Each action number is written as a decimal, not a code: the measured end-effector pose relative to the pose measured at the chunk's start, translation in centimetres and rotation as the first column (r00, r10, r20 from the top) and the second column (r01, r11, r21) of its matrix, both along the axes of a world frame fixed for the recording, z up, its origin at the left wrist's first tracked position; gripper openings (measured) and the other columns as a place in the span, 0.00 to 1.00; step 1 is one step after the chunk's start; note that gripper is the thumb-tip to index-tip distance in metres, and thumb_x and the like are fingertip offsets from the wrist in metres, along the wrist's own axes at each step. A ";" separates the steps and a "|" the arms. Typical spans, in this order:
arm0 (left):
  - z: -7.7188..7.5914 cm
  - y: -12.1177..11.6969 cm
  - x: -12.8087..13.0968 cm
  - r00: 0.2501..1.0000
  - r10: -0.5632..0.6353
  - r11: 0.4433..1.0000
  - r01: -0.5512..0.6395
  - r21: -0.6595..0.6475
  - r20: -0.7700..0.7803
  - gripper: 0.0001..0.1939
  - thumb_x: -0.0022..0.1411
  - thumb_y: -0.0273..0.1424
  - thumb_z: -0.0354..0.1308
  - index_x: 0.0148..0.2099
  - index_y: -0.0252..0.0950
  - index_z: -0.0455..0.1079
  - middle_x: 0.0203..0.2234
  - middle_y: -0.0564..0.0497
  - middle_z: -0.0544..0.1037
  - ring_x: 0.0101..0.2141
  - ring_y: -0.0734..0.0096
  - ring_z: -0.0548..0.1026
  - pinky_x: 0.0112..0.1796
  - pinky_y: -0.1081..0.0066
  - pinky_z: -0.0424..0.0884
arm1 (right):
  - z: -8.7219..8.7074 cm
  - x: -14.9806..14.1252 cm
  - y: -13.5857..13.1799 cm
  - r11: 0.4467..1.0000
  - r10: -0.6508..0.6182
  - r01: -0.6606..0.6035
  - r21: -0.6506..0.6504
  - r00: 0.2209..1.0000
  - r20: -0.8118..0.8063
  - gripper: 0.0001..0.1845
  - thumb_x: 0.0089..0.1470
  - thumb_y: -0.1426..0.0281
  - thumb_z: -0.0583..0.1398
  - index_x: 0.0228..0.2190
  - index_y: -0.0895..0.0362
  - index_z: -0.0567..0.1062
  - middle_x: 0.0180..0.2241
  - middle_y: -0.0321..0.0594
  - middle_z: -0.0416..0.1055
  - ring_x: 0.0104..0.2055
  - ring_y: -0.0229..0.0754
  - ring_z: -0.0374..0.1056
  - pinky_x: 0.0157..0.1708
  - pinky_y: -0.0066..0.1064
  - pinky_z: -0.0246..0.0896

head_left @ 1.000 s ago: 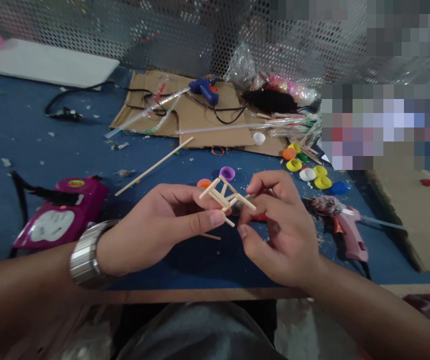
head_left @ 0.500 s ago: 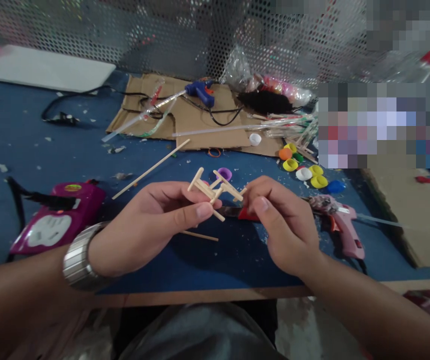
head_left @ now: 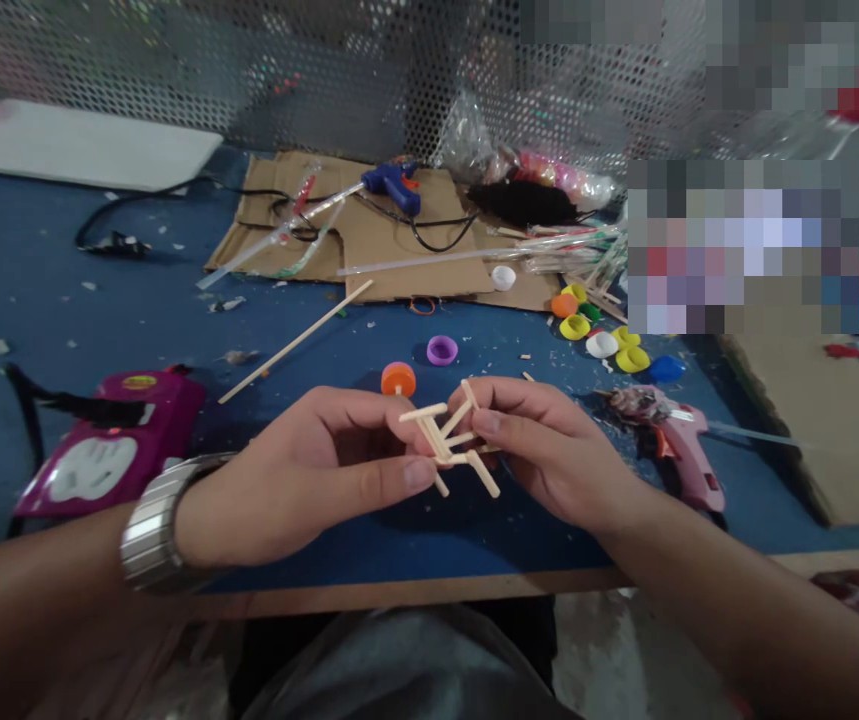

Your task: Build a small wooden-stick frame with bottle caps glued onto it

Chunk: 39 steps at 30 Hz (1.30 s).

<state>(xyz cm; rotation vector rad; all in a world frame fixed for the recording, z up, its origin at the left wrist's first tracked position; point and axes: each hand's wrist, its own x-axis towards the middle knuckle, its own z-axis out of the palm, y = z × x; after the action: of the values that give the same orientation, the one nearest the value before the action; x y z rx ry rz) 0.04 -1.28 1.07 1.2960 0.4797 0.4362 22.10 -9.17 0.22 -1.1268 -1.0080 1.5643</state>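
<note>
A small frame of joined wooden sticks [head_left: 436,437] is held up over the front of the blue table. My left hand [head_left: 316,465] pinches its left side between thumb and fingers. On the other side, my right hand [head_left: 549,445] grips it with thumb and forefinger. Just beyond my left fingertips lies an orange bottle cap [head_left: 398,379] with a stick end at it. A purple cap [head_left: 442,350] rests a little farther back. The parts of the frame behind my fingers are hidden.
A pink glue gun [head_left: 680,440] lies right of my right hand. A purple device [head_left: 118,440] stands left, near a long wooden stick [head_left: 298,340]. Cardboard [head_left: 429,235] with a blue glue gun [head_left: 395,187] is at the back. Several caps [head_left: 601,345] cluster back right.
The stick frame has turned and come slightly nearer me. My right hand has moved left and down onto it. The orange cap, hidden before, now shows, and the red-handled tool is out of sight.
</note>
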 end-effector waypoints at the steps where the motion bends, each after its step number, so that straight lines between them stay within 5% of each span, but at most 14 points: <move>1: -0.1 0.0 0.0 1.000 0.007 1.000 -0.007 -0.018 -0.007 0.08 0.67 0.34 0.75 0.36 0.36 0.86 0.28 0.51 0.80 0.31 0.75 0.74 0.37 0.77 0.76 | 0.0 0.0 0.0 1.000 -0.020 0.020 -0.004 1.000 -0.015 0.23 0.59 0.51 0.74 0.29 0.54 0.75 0.29 0.33 0.68 0.30 0.37 0.59 0.32 0.31 0.54; 6: -0.6 0.0 -0.3 0.988 0.155 0.983 -0.157 -0.093 -0.025 0.09 0.63 0.37 0.79 0.42 0.40 0.89 0.37 0.47 0.87 0.36 0.74 0.79 0.39 0.79 0.77 | 0.1 0.2 0.3 0.988 -0.154 0.156 0.001 0.976 -0.153 0.16 0.56 0.58 0.75 0.28 0.54 0.80 0.29 0.35 0.72 0.30 0.37 0.63 0.30 0.30 0.57; 10: -0.7 0.0 -0.2 0.960 0.280 0.957 -0.277 -0.091 0.020 0.09 0.59 0.35 0.81 0.36 0.38 0.86 0.36 0.48 0.85 0.36 0.73 0.78 0.39 0.77 0.77 | 0.1 0.6 0.6 0.957 -0.284 0.290 0.005 0.940 -0.188 0.16 0.53 0.59 0.75 0.27 0.54 0.78 0.31 0.36 0.73 0.29 0.39 0.67 0.27 0.31 0.60; 18: 0.1 0.0 0.0 0.967 0.245 0.969 -0.246 0.007 0.071 0.13 0.55 0.30 0.82 0.28 0.36 0.79 0.26 0.52 0.78 0.30 0.75 0.73 0.32 0.77 0.72 | 0.0 0.7 0.5 0.952 -0.305 0.307 -0.018 0.936 -0.173 0.17 0.54 0.58 0.73 0.27 0.53 0.74 0.32 0.36 0.72 0.29 0.40 0.64 0.28 0.33 0.62; 28: -0.2 0.0 -0.4 0.961 0.265 0.960 -0.270 0.068 0.081 0.10 0.61 0.36 0.80 0.31 0.40 0.85 0.26 0.52 0.78 0.31 0.72 0.73 0.34 0.72 0.70 | 0.0 0.7 0.5 0.948 -0.317 0.318 -0.026 0.932 -0.176 0.16 0.53 0.59 0.74 0.27 0.53 0.75 0.33 0.37 0.72 0.29 0.39 0.65 0.28 0.32 0.62; 34: -0.4 0.0 -0.4 0.961 0.272 0.962 -0.271 -0.027 0.043 0.14 0.64 0.40 0.78 0.33 0.37 0.81 0.29 0.52 0.76 0.32 0.73 0.71 0.34 0.74 0.70 | 0.0 0.7 0.5 0.949 -0.311 0.314 -0.003 0.937 -0.162 0.17 0.54 0.58 0.73 0.27 0.53 0.74 0.32 0.36 0.71 0.30 0.39 0.65 0.28 0.32 0.63; 39: -0.3 -0.5 0.2 0.975 0.204 0.946 -0.174 -0.274 0.083 0.17 0.75 0.41 0.67 0.36 0.37 0.74 0.28 0.53 0.72 0.31 0.73 0.72 0.33 0.74 0.72 | -0.3 0.8 0.6 0.951 -0.294 0.303 0.055 0.946 -0.134 0.16 0.57 0.58 0.72 0.28 0.52 0.74 0.31 0.36 0.70 0.28 0.40 0.65 0.27 0.33 0.62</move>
<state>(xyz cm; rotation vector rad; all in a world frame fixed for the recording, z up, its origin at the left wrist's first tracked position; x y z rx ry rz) 0.20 -1.76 0.81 0.9652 0.5522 0.5807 22.91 -8.57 -0.05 -1.0613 -0.7653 1.3246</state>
